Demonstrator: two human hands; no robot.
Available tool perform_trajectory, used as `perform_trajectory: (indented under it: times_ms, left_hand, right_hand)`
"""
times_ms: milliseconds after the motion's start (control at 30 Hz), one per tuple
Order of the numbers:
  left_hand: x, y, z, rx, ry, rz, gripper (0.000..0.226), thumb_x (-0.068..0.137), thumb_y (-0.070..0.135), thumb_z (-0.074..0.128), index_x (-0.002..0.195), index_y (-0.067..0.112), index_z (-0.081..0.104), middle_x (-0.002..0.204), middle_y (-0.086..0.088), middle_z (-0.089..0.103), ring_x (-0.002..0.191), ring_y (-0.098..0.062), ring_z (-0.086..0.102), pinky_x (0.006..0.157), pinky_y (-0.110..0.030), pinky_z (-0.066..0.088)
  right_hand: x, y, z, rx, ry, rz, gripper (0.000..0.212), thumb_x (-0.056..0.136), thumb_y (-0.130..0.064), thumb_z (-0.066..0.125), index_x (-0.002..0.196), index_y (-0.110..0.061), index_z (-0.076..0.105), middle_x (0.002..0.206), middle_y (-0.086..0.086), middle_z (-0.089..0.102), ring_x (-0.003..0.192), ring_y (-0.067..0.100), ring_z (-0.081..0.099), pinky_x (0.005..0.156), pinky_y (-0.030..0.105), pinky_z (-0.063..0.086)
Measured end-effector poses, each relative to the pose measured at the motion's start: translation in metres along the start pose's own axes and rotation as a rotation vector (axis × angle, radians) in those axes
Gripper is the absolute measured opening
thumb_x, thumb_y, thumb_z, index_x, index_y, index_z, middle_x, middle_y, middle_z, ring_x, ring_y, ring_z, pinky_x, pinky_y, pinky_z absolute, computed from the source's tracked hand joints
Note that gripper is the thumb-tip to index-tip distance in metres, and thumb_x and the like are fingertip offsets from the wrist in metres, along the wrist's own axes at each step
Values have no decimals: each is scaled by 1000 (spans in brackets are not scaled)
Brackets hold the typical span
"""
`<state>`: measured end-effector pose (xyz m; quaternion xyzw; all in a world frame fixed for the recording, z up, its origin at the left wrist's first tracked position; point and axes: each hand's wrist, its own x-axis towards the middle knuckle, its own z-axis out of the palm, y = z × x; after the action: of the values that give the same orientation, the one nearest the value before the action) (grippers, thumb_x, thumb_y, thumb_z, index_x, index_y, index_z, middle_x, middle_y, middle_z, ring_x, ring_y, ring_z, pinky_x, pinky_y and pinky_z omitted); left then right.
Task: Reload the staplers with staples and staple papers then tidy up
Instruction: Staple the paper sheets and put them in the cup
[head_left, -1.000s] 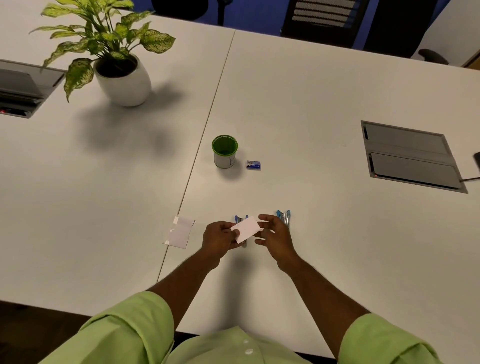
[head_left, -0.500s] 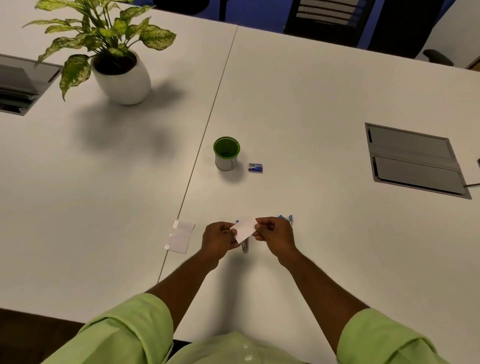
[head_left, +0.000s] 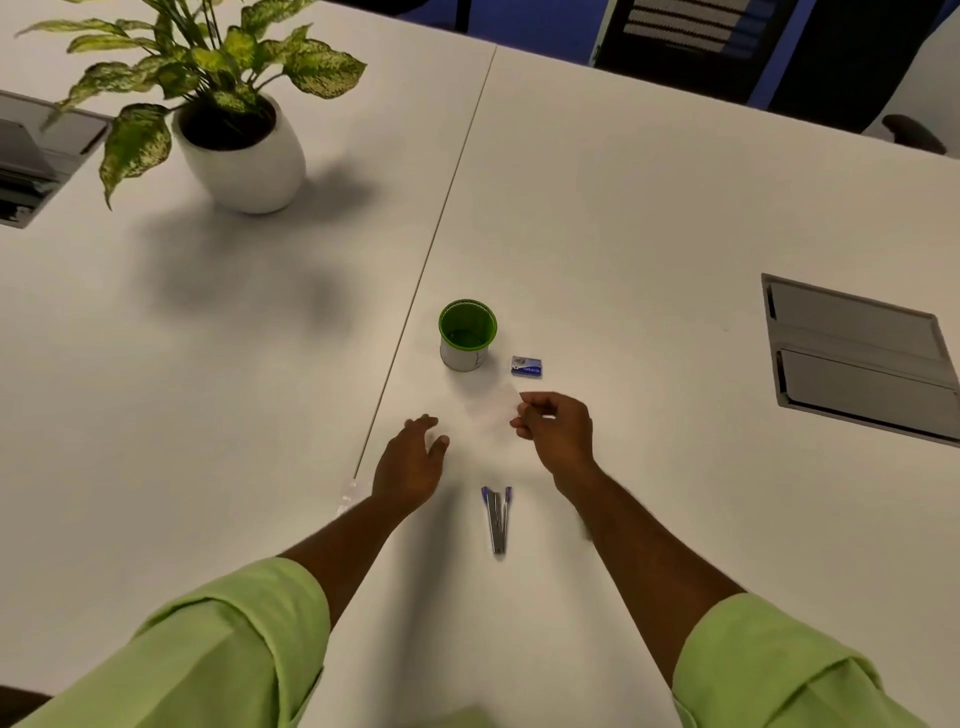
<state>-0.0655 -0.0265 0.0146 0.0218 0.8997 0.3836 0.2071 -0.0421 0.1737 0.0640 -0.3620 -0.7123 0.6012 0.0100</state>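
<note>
Under your left forearm, a small paper (head_left: 352, 492) was mostly hidden, and the white slip (head_left: 496, 407) in your right hand (head_left: 558, 431) was blurred and faint. Your white surface (head_left: 649, 218) carried a potted plant (head_left: 228, 104), a green cup (head_left: 466, 335), a staple box (head_left: 526, 366) just beside it, and a stapler (head_left: 497, 517) between your arms. Your right hand pinched the slip; your left hand (head_left: 410, 460) hovered with fingers spread, holding nothing

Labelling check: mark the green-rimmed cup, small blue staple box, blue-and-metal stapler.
Green-rimmed cup (head_left: 464, 358): head view, on its white outer wall.
Small blue staple box (head_left: 526, 366): head view, on its top face.
Blue-and-metal stapler (head_left: 497, 519): head view, mid-body.
</note>
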Motion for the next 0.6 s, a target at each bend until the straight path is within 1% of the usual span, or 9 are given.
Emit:
perform_trajectory:
  times_ms: [67,133,200,267,333,400,467,500,600]
  left_hand:
    - [17,-8,-2,121,-27,46,52,102,35,47,150,14,38,161,-4,31,152,-22,19,123,-38,18]
    - [31,-16,-4,248,-35,107,60,103,37,45,154,11,28,165,-5,18,154,-24,8,123,-39,11]
    - [45,-24,-4,358,-38,149,66,102,40,43,156,9,21,166,-7,10,154,-26,3,124,-40,8]
    - [53,-28,-4,431,-44,167,71,102,43,42,157,8,15,167,-8,4,154,-26,0,125,-40,6]
    - [63,-30,1,480,-49,175,75,102,47,40,158,7,9,167,-9,-3,154,-26,-4,125,-40,4]
    - [72,-32,4,516,-51,192,77,101,48,38,158,6,5,166,-9,-8,154,-27,-7,125,-40,4]
    - [78,-33,7,531,-52,214,78,101,48,38,158,7,3,166,-9,-10,154,-27,-9,126,-40,3]
    - [81,-35,8,528,-53,218,78,101,47,38,158,8,2,166,-9,-11,154,-26,-10,125,-40,2]
    - [86,-40,15,526,-56,214,78,102,48,36,158,10,-3,165,-5,-16,152,-23,-16,125,-38,-3]
  right_hand:
    - [16,-16,7,4,21,-60,10,91,-4,67,99,-8,73,86,12,73,73,25,74,73,34,63]
    - [32,-33,11,0,40,-111,10,90,-4,68,94,-11,74,80,7,73,73,27,74,74,37,63]
    - [49,-48,15,-35,47,-163,12,90,-5,68,94,-15,74,79,1,73,74,26,75,76,41,63]
    - [62,-61,19,-101,40,-217,12,89,-9,71,92,-20,74,83,-3,74,77,21,74,77,44,63]
    - [78,-73,26,-199,58,-282,10,88,-14,73,94,-20,77,88,-7,76,82,12,73,80,41,62]
    - [90,-81,35,-308,98,-364,10,87,-18,73,95,-21,78,90,-10,77,82,6,71,81,34,60]
    - [99,-86,44,-417,100,-446,10,87,-19,73,95,-21,78,91,-10,77,83,7,71,80,27,58]
    - [104,-86,49,-481,85,-479,10,88,-19,72,95,-22,78,91,-9,77,84,9,71,79,26,57]
    - [115,-83,61,-689,29,-552,13,90,-21,67,98,-24,77,95,-9,76,88,14,69,78,32,56]
